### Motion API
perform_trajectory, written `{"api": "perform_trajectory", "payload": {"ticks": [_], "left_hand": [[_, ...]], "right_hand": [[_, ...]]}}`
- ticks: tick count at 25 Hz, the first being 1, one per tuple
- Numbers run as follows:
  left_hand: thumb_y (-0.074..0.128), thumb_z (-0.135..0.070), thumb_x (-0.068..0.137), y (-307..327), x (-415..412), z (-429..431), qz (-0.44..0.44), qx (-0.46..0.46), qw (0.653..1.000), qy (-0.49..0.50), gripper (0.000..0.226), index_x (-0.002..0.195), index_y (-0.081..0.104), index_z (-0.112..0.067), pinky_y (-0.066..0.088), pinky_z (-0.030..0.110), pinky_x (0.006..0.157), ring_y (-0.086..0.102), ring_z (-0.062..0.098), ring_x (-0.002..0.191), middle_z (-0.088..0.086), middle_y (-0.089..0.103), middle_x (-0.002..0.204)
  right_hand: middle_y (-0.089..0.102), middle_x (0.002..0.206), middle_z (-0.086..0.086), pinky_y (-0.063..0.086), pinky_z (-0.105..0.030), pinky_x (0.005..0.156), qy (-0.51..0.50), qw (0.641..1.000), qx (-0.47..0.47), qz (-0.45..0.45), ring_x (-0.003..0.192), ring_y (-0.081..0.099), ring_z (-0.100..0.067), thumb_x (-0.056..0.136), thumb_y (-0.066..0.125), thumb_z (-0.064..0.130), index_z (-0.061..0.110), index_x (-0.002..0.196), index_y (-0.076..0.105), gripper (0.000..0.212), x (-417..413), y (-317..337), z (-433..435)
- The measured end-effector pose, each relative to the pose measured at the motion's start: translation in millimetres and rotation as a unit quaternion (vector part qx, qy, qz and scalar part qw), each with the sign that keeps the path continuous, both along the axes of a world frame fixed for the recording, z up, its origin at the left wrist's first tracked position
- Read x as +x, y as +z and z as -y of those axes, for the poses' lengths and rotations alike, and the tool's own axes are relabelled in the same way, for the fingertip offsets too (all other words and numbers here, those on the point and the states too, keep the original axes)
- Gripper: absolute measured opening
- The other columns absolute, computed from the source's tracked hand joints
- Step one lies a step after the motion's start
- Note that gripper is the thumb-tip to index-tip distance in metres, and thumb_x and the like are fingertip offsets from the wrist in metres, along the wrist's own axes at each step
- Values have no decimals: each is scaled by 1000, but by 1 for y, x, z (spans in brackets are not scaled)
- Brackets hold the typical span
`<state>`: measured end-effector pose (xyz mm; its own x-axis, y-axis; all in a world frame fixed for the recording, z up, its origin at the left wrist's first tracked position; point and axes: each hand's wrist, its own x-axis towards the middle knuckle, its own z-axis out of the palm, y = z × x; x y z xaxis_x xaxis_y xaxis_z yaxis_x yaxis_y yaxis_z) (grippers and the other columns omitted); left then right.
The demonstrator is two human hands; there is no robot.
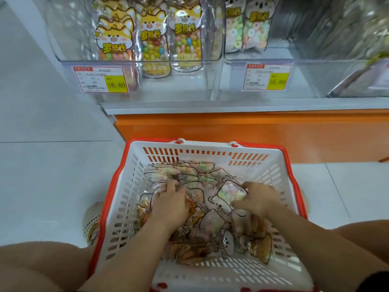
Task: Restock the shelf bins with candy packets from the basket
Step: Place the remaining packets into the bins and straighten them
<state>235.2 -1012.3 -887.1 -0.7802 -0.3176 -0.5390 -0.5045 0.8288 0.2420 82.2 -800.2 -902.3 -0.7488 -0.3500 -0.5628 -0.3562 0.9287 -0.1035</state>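
Head view: I am looking down into the basket (210, 153), a white one with a red rim, which sits on the pale tiled floor (52, 175) right in front of the shelf. Loose candy packets (212, 226) fill its bottom, clear bags printed with cartoon animals. Both of my hands are down among them.

My right hand (260, 200) has its thumb and fingers curled round a ring-candy packet (231, 191) of pastel rings, lifted slightly off the pile on the right side of the basket. My left hand (172, 200) lies palm down on the heap left of centre with its fingers bent into the bags. I cannot tell whether it is really gripping one or only pressing on them (the plastic hides the fingertips). The two hands are near each other but apart.

One more packet (92, 220) shows on the floor just beside the basket's left wall.

Up on the shelf, two clear bins stand side by side. The left bin (71, 47) holds upright jelly-bean packets (185, 39) bunched towards its right half. The right bin (305, 58) holds ring-candy bags (254, 28) at its left end. Each bin carries a price tag (101, 80) reading 16.80 on its front. Below them runs an orange base panel (231, 131).
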Motion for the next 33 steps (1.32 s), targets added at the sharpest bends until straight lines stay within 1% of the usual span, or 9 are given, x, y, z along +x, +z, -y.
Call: {"api": "perform_trajectory", "payload": {"ticks": [3, 6, 11, 15, 19, 23, 27, 31, 33], "left_hand": [[45, -49, 103, 54, -15, -12, 44, 230, 970, 60, 47, 116, 69, -10, 50, 32, 84, 67, 27, 106, 6, 70, 119], [36, -68, 97, 103, -19, -22, 89, 503, 828, 232, 65, 125, 60, -14, 52, 35, 92, 70, 23, 106, 2, 76, 110], [39, -77, 86, 159, -22, -36, -73, 679, 664, 303, 86, 136, 59, -10, 46, 47, 101, 62, 30, 113, 12, 67, 123], [39, -67, 95, 198, -12, -34, -141, 750, 584, 275, 72, 139, 59, -14, 42, 52, 108, 54, 36, 130, 16, 58, 141], [43, -58, 94, 210, -3, -27, -182, 709, 621, 282, 63, 127, 69, -12, 52, 46, 98, 67, 34, 110, 17, 67, 127], [45, -53, 94, 206, 2, -27, -188, 692, 632, 296, 56, 119, 74, -13, 60, 45, 80, 71, 32, 98, 17, 71, 119], [50, -47, 93, 206, 3, -24, -184, 670, 660, 287, 45, 109, 78, -15, 61, 41, 66, 74, 29, 84, 15, 74, 104], [50, -41, 96, 201, 1, -16, -195, 658, 664, 297, 46, 122, 71, -9, 54, 55, 95, 68, 37, 108, 21, 69, 119], [58, -36, 88, 203, 1, -13, -194, 666, 647, 317, 46, 117, 72, -5, 46, 60, 104, 65, 41, 109, 23, 68, 120]], "right_hand": [[70, 81, 6, 57, -29, 67, -8, 995, -100, -22, 75, 65, -13, 62, 63, 74, 30, 129, 57, 80, 16, 50, -2], [74, 95, 6, 55, -27, 67, -36, 972, -216, -84, 75, 64, -8, 67, 71, 69, 28, 134, 56, 79, 28, 105, 1], [58, 106, 9, 53, -35, 66, 94, 878, -378, -278, 93, 62, -20, 67, 71, 58, 32, 125, 52, 66, 40, 172, -2], [42, 134, 4, 48, -32, 93, 227, 865, -378, -239, 120, 50, -21, 69, 75, 59, 30, 147, 36, 92, 40, 201, -9], [39, 134, 17, 31, -8, 100, 196, 872, -439, -94, 127, 37, 6, 80, 61, 70, 37, 144, 40, 75, 43, 222, -9], [53, 115, 18, 45, -25, 98, 120, 853, -505, -60, 112, 53, 0, 90, 68, 40, 36, 119, 59, 31, 34, 220, 1], [56, 128, 29, 43, -18, 95, 80, 894, -440, 32, 117, 50, 10, 77, 78, 51, 43, 136, 45, 69, 31, 222, 3], [69, 94, 23, 45, -18, 78, 11, 878, -456, 143, 87, 64, 3, 72, 79, 56, 31, 103, 65, 42, 25, 221, 7], [71, 92, 6, 48, -26, 75, -68, 828, -500, 243, 82, 66, -10, 74, 82, 46, 19, 93, 68, 36, 24, 219, 9]]}}
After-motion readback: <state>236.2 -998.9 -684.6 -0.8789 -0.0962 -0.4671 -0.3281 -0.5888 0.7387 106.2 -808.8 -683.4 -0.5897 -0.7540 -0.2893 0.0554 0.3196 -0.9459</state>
